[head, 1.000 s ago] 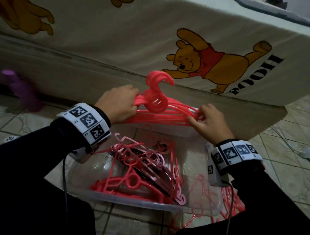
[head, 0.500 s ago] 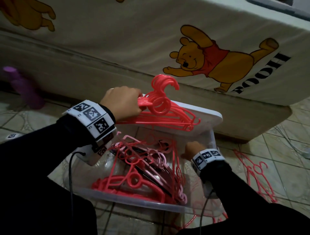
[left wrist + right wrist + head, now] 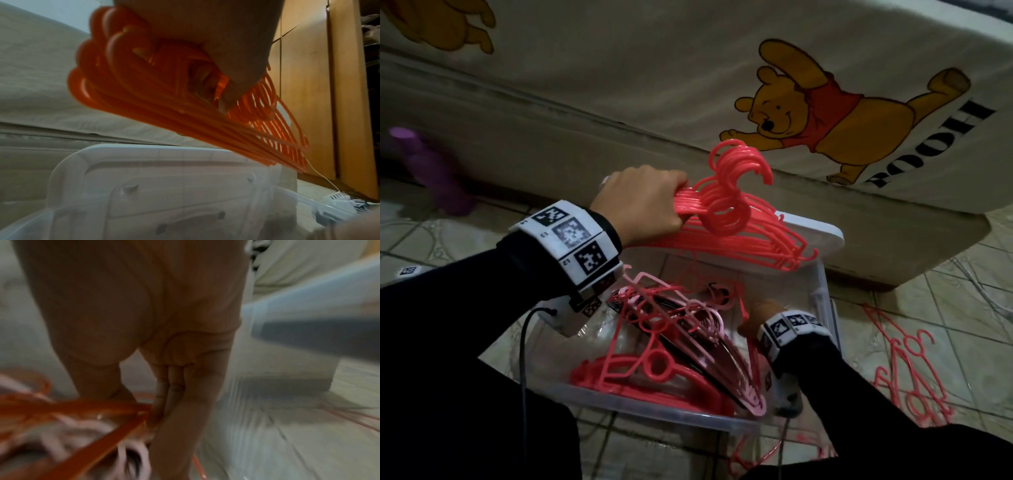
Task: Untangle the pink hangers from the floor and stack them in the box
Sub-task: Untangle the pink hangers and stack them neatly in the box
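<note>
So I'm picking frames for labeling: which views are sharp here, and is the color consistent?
Head view: dim but fairly sharp, the hanger bundle reads pink-red in the left hand. Left wrist view: close and soft, the bundle looks orange. Right wrist view: heavy motion blur, right hand fills the frame, box wall smeared.

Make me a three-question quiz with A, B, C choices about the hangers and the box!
1. Where is the aligned bundle of coral-pink plastic hangers?
A in the left hand, above the clear plastic box
B on the bed
C on the floor

2. What colour is the bear's shirt on the cream bedsheet?
A blue
B red
C green

3. The right hand is:
A resting on the floor
B waving overhead
C reaching inside the box

A: fingers curl round the bundle.
B: red shirt shows.
C: hand sits among boxed hangers.
</note>
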A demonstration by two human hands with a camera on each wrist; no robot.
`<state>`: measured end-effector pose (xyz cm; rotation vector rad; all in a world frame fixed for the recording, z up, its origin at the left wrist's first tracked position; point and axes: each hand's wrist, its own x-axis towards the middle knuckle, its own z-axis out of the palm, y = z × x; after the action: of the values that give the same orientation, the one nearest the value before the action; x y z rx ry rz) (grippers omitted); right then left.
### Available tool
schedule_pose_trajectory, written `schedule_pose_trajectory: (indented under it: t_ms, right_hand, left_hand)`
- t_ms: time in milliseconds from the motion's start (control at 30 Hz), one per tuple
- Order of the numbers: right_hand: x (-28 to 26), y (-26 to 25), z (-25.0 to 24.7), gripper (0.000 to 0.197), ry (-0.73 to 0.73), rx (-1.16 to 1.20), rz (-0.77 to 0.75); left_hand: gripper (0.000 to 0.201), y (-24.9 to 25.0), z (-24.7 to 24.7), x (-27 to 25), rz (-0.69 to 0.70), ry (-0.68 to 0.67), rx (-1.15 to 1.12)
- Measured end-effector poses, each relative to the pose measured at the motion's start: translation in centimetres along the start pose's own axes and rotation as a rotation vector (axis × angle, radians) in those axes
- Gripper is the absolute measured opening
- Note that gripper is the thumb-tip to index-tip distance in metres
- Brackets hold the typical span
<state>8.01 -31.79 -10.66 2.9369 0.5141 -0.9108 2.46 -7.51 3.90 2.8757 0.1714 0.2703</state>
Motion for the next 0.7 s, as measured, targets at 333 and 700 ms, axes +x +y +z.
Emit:
schedule_pose_trajectory:
  t_ms: [333,700]
  right_hand:
    - [-3.4,-1.3,-6.6,0.019,0.099,0.276,-0.029]
    - [-3.6,-2.4,-6.1,0.022,0.079,0.678,0.009]
  left_hand:
    - [0.025,0.6,-1.1,-0.1,-0.006,0.147,-0.109]
    - [0.026,0.2,-0.9,-0.1,-0.028,0.152,-0.107]
